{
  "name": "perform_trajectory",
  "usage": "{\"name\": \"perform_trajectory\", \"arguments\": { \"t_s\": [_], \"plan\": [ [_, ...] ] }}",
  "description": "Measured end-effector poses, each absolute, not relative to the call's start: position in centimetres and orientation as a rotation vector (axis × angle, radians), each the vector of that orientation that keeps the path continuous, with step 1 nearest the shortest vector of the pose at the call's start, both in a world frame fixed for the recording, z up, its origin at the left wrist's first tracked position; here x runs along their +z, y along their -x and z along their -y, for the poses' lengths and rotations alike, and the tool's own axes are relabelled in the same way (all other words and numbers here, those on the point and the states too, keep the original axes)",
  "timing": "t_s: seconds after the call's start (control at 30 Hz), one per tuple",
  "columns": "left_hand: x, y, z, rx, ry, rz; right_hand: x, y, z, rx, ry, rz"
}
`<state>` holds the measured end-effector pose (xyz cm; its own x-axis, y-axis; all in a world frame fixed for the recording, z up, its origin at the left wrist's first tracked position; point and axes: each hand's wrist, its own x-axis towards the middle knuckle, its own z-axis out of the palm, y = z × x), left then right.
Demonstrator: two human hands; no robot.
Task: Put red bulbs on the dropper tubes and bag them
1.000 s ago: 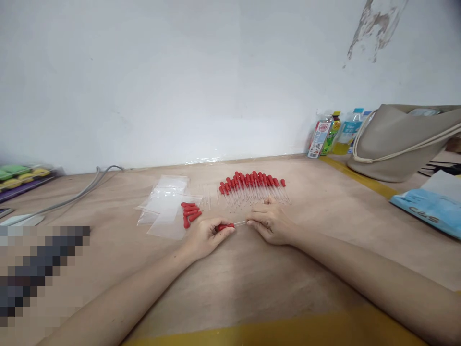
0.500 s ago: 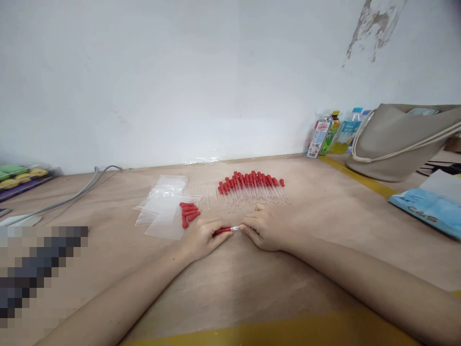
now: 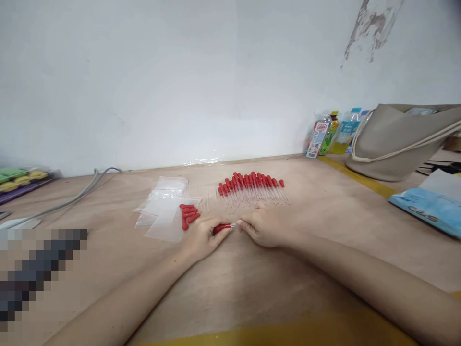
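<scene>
My left hand (image 3: 206,237) is closed round a red rubber dropper bulb (image 3: 221,227), whose open end points right. A clear glass tube (image 3: 233,225) meets that end, and my right hand (image 3: 262,226) pinches the tube; most of it is hidden by the fingers. Left of my left hand lie several loose red bulbs (image 3: 189,214). Beyond my hands, droppers with red bulbs (image 3: 252,181) lie side by side in a dense row, tips towards me. Some bare glass tubes (image 3: 205,197) lie between the loose bulbs and that row.
Clear plastic bags (image 3: 163,192) are stacked at left, near a grey cable (image 3: 81,193). To the right stand a drink carton (image 3: 317,139), bottles (image 3: 347,132) and a beige bag (image 3: 399,139). A blue tissue pack (image 3: 425,210) lies nearer. A white wall (image 3: 162,86) closes the back.
My right hand has shifted slightly left and up, and a little less of the glass tube shows between my hands. Both grips stay closed; the other things lie as before.
</scene>
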<state>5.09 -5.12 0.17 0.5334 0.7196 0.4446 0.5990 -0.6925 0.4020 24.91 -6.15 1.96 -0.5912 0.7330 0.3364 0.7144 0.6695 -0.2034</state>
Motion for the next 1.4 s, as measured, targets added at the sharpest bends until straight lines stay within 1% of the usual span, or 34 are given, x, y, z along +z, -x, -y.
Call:
{"name": "perform_trajectory", "arguments": {
  "t_s": [0.1, 0.17, 0.23, 0.3, 0.37, 0.4, 0.47, 0.57, 0.73, 0.87, 1.0, 1.23, 1.4],
  "plan": [
    [0.2, -5.3, 4.9, 0.913, -2.515, -1.151, 3.0, -25.1, 6.3, 0.005, 1.114, 2.539],
    [0.1, -5.3, 4.7, 0.934, -2.459, -1.198, 3.5, -25.6, 6.2, 0.044, 1.128, 2.561],
    [-0.1, -5.2, 4.6, 0.933, -2.394, -1.237, 3.9, -26.4, 5.8, 0.18, 1.194, 2.564],
    [-0.1, -5.2, 4.5, 0.877, -2.385, -1.228, 4.2, -27.5, 4.7, 0.391, 1.291, 2.494],
    [0.1, -5.2, 4.6, 0.815, -2.433, -1.199, 4.4, -28.3, 3.3, 0.538, 1.425, 2.278],
    [0.2, -5.3, 4.7, 0.793, -2.461, -1.187, 4.4, -28.6, 2.4, 0.533, 1.489, 2.135],
    [0.4, -5.4, 4.8, 0.772, -2.495, -1.176, 4.4, -28.6, 0.7, 0.41, 1.622, 1.898],
    [0.5, -5.4, 4.9, 0.743, -2.518, -1.172, 4.0, -27.6, -1.6, 0.234, 1.776, 1.744],
    [0.5, -5.3, 4.9, 0.715, -2.544, -1.167, 2.9, -25.2, -3.9, 0.135, 1.996, 1.678],
    [0.5, -5.3, 4.8, 0.714, -2.55, -1.158, 2.1, -25.1, -4.3, 0.097, 2.061, 1.702],
    [0.6, -5.3, 4.8, 0.701, -2.55, -1.153, 2.1, -25.2, -3.7, -0.017, 2.0, 1.773],
    [0.6, -5.2, 4.8, 0.696, -2.583, -1.151, 2.1, -20.8, -2.2, -0.078, 1.609, 1.988],
    [0.3, -5.3, 5.1, 0.812, -2.605, -1.142, 1.4, -17.6, -2.6, -0.184, 1.564, 2.138]
  ]
}}
